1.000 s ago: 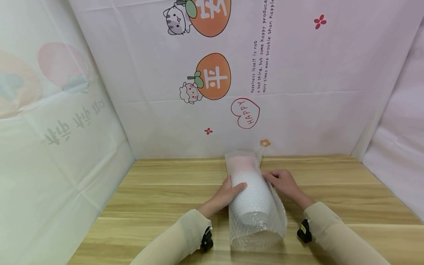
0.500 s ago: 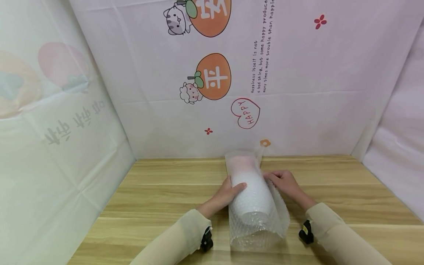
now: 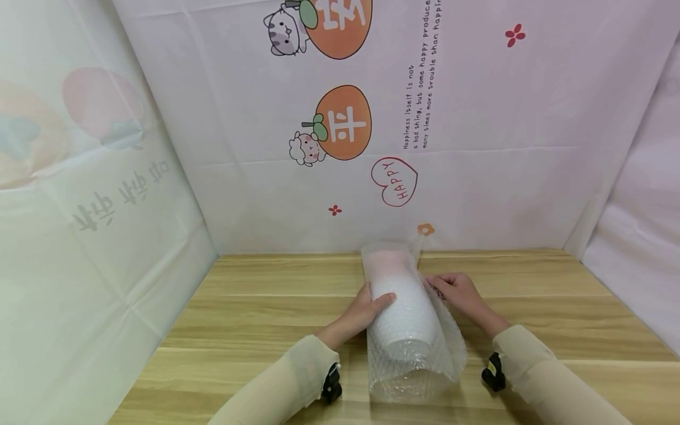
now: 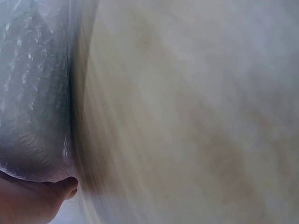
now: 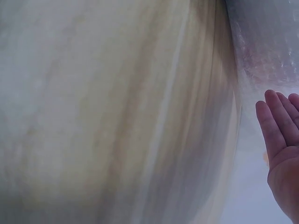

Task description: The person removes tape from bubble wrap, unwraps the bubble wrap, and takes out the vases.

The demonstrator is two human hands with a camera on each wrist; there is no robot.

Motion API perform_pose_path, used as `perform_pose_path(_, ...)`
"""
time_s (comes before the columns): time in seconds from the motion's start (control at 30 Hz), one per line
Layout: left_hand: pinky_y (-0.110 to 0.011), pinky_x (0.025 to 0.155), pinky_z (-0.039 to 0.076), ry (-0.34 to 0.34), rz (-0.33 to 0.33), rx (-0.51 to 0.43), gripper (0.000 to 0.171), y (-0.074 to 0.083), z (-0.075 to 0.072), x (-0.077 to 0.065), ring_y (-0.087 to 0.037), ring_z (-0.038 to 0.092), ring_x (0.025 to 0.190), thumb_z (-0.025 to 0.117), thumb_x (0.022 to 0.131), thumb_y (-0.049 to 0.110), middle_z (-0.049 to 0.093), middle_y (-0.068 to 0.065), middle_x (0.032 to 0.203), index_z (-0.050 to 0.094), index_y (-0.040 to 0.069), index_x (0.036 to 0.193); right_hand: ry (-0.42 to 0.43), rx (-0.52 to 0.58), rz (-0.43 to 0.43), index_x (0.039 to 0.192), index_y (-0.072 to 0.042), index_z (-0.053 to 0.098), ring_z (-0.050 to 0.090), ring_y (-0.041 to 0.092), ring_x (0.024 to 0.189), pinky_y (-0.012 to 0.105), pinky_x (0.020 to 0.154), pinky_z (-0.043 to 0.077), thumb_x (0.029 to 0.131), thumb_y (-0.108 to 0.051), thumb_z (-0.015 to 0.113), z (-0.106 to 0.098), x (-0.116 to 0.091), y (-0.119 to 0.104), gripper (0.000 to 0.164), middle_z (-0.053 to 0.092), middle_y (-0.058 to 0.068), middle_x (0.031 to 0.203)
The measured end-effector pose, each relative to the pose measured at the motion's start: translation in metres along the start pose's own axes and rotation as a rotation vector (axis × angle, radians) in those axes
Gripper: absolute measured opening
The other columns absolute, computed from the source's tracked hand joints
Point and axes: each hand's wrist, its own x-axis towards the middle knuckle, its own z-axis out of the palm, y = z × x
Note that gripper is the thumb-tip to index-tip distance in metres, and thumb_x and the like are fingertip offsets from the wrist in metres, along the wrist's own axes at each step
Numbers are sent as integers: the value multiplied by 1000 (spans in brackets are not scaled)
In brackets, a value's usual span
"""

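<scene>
In the head view a tapering white vessel [image 3: 406, 316], pink at its far end, lies lengthwise on the table under bubble wrap [image 3: 411, 386]. My left hand [image 3: 366, 310] grips its left side, thumb over the top; the other fingers are mostly hidden. At the opposite side my right hand [image 3: 459, 292] pinches the loose edge of the wrap between thumb and fingers. The left wrist view has that left hand [image 4: 35, 200] against the wrap [image 4: 32, 93]. Long, fairly straight fingers of the right hand [image 5: 282, 140] show in the right wrist view, beside the wrap [image 5: 268, 42].
The wood-grain table [image 3: 265, 319] ends at the back against a white printed cloth [image 3: 255, 195]. Similar cloth hangs along the left and right sides. A black device [image 3: 332, 383] is on the left wrist, another black device [image 3: 494, 372] on the right.
My right hand has moved slightly to the right, drawing the wrap's loose flap a little away from the vessel. The left hand and the vessel have stayed in place.
</scene>
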Motion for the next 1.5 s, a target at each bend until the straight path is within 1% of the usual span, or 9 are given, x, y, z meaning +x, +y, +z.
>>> perform_pose_path(0.1,-47,104,35,3,4,-2,84,-1,0,0,-29,40,129,58,93,47,37,-18,145,21,-1,151,-17,29,10,90,10,71,53,6,61,23,55,47,99,-20,57,-2,2,-2,34,64,2,70)
perform_pose_path(0.23,-47,105,33,6,3,2,85,-1,0,0,-31,38,131,58,93,46,34,-20,148,19,-2,151,-50,106,21,112,17,64,67,13,85,28,73,55,102,-21,53,-3,6,-3,41,70,20,101)
perform_pose_path(0.37,-48,108,29,3,-6,9,89,0,0,-1,-32,31,136,57,93,47,27,-22,152,14,-3,152,-73,181,34,123,18,55,63,29,107,38,87,52,103,-26,49,-3,12,-4,49,61,29,119)
perform_pose_path(0.5,-48,110,26,6,-7,18,91,-1,0,0,-34,27,139,57,93,48,23,-23,154,13,-4,152,-83,196,34,127,18,52,55,39,117,43,92,48,103,-29,49,-3,17,-6,53,56,32,125)
perform_pose_path(0.63,-48,109,28,3,-12,15,91,0,-1,0,-34,28,138,57,92,48,24,-23,153,14,-4,152,-96,191,34,131,18,47,51,41,121,41,92,48,103,-31,49,-2,23,-7,57,51,34,129)
perform_pose_path(0.8,-46,101,38,-9,7,-8,80,2,-1,0,-29,45,124,57,93,45,42,-18,139,24,-2,149,-132,145,38,134,16,46,51,41,121,40,91,49,102,-31,51,-2,31,-3,57,50,31,132)
perform_pose_path(0.9,-44,97,42,-15,22,-19,74,1,-1,0,-26,49,116,58,93,42,48,-15,131,29,-2,146,-155,103,40,134,13,48,53,39,119,39,90,50,102,-31,53,-1,35,-2,55,53,29,131)
perform_pose_path(1.2,-42,95,43,-20,18,-15,72,0,-1,1,-23,51,113,57,94,44,50,-12,128,31,0,145,-183,-1,95,136,10,48,54,36,118,40,89,51,99,-40,55,3,41,-9,63,52,27,134)
perform_pose_path(1.5,-42,95,43,-22,27,-21,70,-1,-2,1,-23,51,113,58,93,41,50,-12,127,32,0,144,-196,-24,124,138,7,48,52,37,121,42,90,50,95,-46,59,5,44,-7,69,50,25,136)
